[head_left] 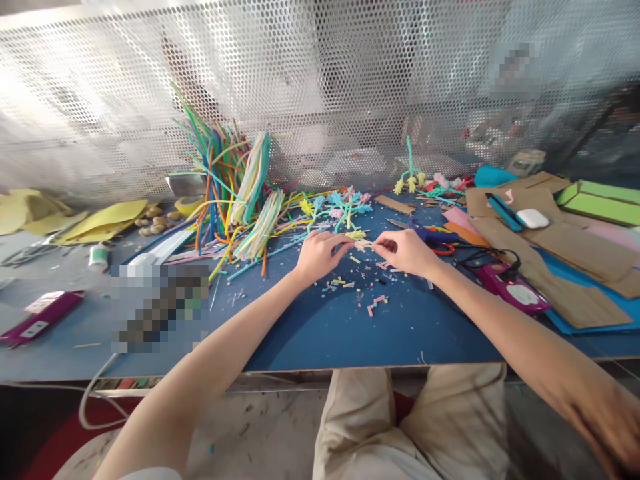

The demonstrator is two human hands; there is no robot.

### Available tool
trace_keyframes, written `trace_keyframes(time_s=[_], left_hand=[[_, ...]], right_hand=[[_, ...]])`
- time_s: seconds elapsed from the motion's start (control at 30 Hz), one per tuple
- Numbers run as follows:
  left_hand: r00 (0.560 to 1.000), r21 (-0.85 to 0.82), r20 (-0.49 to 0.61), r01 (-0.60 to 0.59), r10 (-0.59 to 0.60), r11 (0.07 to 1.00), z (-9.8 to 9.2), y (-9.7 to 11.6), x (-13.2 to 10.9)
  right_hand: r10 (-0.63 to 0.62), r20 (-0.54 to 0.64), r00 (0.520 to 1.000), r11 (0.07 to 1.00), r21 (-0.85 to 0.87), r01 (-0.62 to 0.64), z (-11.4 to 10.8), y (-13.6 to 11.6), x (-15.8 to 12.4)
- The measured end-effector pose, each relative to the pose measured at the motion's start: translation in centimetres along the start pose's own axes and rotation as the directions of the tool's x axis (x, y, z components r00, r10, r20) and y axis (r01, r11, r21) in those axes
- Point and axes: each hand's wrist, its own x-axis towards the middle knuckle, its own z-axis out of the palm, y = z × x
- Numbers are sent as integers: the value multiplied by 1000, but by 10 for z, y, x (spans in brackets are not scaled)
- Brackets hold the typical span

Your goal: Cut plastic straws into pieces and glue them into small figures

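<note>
My left hand (pixel 323 257) and my right hand (pixel 407 252) meet above the middle of the blue table, fingertips pinched. Between them stretches a short pale yellow pipe cleaner (pixel 363 244), each end in one hand; its fine shape is too small to make out. Just behind the fingers lie blue, pink and yellow pipe-cleaner flowers (pixel 345 203). Small cut pieces of pipe cleaner (pixel 379 303) are scattered on the tabletop below my hands. To the right of my right hand rests a tool with blue handles (pixel 433 235), its pointed metal tip towards the left.
Bundles of coloured pipe cleaners (pixel 255 183) stand at the back left. A perforated metal panel (pixel 320 80) closes off the back. Brown cardboard pieces (pixel 585 257) and a magenta power strip (pixel 515 290) with a black cable lie right; another magenta strip (pixel 43 317) lies left.
</note>
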Motion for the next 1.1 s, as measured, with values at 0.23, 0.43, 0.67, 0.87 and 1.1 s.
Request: trace_keyframes(time_s=[0.23,0.43,0.67,0.87,1.1], left_hand=[[999,10,-41,-12,12,1000,2,-2,-1],[991,-34,-69,-116,114,993,4,-6,-2],[992,-58,-47,-121,118,991,3,-6,-2],[994,-29,-30,-102,101,994,4,-8,-3],[982,33,-121,-139,142,990,6,-9,-2]], right_hand=[[0,-11,1000,999,-45,-1,-2,1,0],[4,-3,1000,999,-41,-4,-2,0,0],[-11,13,1000,1000,-23,11,-2,0,0],[-3,16,1000,1000,-9,3,-2,-1,0],[4,21,1000,1000,-12,-4,-2,-1,0]])
